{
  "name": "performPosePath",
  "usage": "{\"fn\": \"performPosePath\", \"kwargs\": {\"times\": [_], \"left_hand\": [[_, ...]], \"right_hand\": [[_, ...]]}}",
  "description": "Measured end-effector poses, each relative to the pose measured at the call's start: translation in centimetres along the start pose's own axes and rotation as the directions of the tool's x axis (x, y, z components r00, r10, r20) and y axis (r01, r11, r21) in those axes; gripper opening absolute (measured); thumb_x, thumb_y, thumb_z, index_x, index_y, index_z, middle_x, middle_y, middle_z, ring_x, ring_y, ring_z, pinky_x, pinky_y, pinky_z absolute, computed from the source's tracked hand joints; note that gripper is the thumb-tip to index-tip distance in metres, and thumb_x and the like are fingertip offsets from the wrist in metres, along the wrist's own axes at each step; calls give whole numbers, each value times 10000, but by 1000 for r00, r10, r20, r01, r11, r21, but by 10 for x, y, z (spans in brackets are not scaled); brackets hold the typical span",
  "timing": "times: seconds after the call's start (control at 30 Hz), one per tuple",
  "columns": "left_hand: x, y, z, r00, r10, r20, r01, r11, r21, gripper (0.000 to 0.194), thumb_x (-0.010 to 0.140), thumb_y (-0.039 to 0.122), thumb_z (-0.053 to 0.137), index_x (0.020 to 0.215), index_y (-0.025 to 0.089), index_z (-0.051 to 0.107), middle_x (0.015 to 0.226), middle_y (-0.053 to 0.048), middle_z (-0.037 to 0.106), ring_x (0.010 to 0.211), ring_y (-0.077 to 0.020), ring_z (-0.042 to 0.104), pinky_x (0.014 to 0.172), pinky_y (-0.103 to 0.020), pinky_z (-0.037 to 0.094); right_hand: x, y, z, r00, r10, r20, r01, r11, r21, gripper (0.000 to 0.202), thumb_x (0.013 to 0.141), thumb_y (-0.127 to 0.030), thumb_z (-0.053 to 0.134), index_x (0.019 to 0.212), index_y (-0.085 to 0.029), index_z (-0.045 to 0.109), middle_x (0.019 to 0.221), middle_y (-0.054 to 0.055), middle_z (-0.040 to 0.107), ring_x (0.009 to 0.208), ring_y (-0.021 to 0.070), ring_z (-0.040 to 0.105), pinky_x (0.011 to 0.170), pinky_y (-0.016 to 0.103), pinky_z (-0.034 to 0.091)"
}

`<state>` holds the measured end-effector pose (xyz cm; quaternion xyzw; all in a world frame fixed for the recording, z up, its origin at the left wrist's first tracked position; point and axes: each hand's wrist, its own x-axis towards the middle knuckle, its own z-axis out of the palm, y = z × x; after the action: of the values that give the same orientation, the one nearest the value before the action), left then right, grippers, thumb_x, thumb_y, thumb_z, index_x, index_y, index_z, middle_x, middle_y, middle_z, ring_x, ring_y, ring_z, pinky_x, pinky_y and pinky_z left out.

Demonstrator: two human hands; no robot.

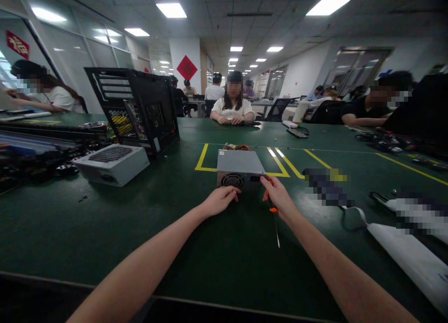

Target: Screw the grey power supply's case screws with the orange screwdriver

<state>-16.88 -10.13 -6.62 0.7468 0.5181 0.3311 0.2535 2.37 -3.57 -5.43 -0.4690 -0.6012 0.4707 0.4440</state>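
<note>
A grey computer power supply [241, 161] lies on the green table in front of me, its fan grille and socket side facing me. A bundle of coloured cables [238, 147] shows behind it. My left hand [221, 199] is at the lower front edge beneath the grille, fingers stretched out and slightly bent, holding nothing. At the right front corner, my right hand [278, 197] is closed around the orange handle of a screwdriver [274, 210]. The thin metal shaft points down towards me. A fingertip of that hand appears to touch the power supply beside its socket.
To the left stand a second power supply [114, 166] and an open black computer case [150, 108]. Parts are piled [52, 145] at the far left. Yellow tape [201, 162] marks the table [168, 267]. A white pouch [406, 248] lies right. A person [233, 103] sits opposite.
</note>
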Motion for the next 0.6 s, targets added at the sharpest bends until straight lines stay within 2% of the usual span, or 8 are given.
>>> {"fn": "performPosePath", "kwargs": {"times": [0.13, 0.27, 0.37, 0.47, 0.53, 0.6], "left_hand": [[-3, -5, -8, 994, -104, -19, 91, 937, -338, 286, 902, 252, 377, 1089, 129, 554, 975, -66, 666, 959, -152, 587, 926, -312, 399], [-4, -13, -15, 990, -139, -13, 115, 863, -493, 262, 894, 207, 401, 1077, 111, 561, 1025, -99, 659, 985, -155, 595, 944, -336, 402], [-4, -18, -22, 994, -105, 38, 111, 881, -461, 250, 886, 193, 421, 1065, 114, 577, 1033, -98, 658, 999, -154, 592, 951, -341, 404], [-5, -22, -31, 994, -59, 93, 88, 932, -353, 245, 870, 177, 447, 1063, 140, 594, 1065, -78, 648, 1016, -146, 583, 955, -337, 403], [-7, -23, -38, 994, -39, 106, 66, 962, -266, 246, 859, 176, 463, 1059, 153, 606, 1081, -66, 642, 1019, -144, 579, 950, -333, 410], [-9, -24, -43, 993, -23, 112, 44, 981, -189, 251, 850, 184, 477, 1060, 163, 613, 1080, -57, 642, 1012, -144, 580, 940, -331, 421]], "right_hand": [[-2, -3, 2, 1000, 22, -12, -22, 1000, -1, 300, 771, -445, 541, 945, -200, 535, 537, -68, 509, 378, 74, 458, 372, 186, 341], [-5, -5, 2, 998, 53, -38, -52, 999, 9, 295, 766, -443, 549, 932, -199, 548, 432, -77, 450, 379, 94, 469, 337, 167, 265], [-6, -8, 1, 995, 47, -91, -42, 998, 56, 287, 747, -439, 568, 898, -196, 546, 493, -65, 497, 389, 81, 467, 337, 168, 271], [-7, -12, -2, 985, 20, -172, 1, 992, 124, 290, 729, -443, 577, 874, -197, 528, 658, -40, 573, 410, 58, 467, 333, 170, 263], [-9, -18, -5, 974, -7, -226, 47, 984, 171, 289, 724, -445, 577, 863, -199, 518, 730, -36, 577, 431, 48, 472, 345, 169, 280], [-12, -26, -6, 963, -41, -266, 100, 972, 212, 270, 733, -440, 562, 851, -203, 514, 712, -50, 548, 451, 47, 477, 378, 170, 322]]}}
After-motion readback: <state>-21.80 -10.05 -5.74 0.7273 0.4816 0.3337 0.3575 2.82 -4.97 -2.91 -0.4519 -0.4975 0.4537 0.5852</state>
